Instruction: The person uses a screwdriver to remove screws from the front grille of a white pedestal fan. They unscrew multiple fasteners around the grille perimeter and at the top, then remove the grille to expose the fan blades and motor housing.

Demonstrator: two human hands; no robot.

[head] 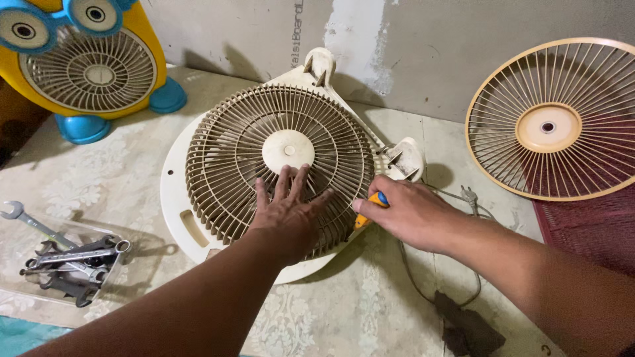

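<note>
Two hands are working on a cream box fan (218,165) lying face-up on a patterned table covering (357,311).

The left hand (288,211) is lying flat and spread open on the fan's dusty round grille (225,145), fingers fanned out just below the centre cap (288,151) — it is gripping nothing, only pressing down. The right hand (407,211) is curling closed around a screwdriver with a yellow and blue handle (369,208), whose tip is hidden where it is meeting the grille's right edge. The fan is sitting mid-table, its two feet pointing toward the wall. A grey power cord (423,277) is trailing off beside the right wrist. Well apart on the right, a loose tan grille (555,119) is leaning against the wall; at far left a yellow and blue toy-shaped fan (86,66) is standing, and a clear tray of wrenches (69,261) is sitting near the table's edge.
</note>
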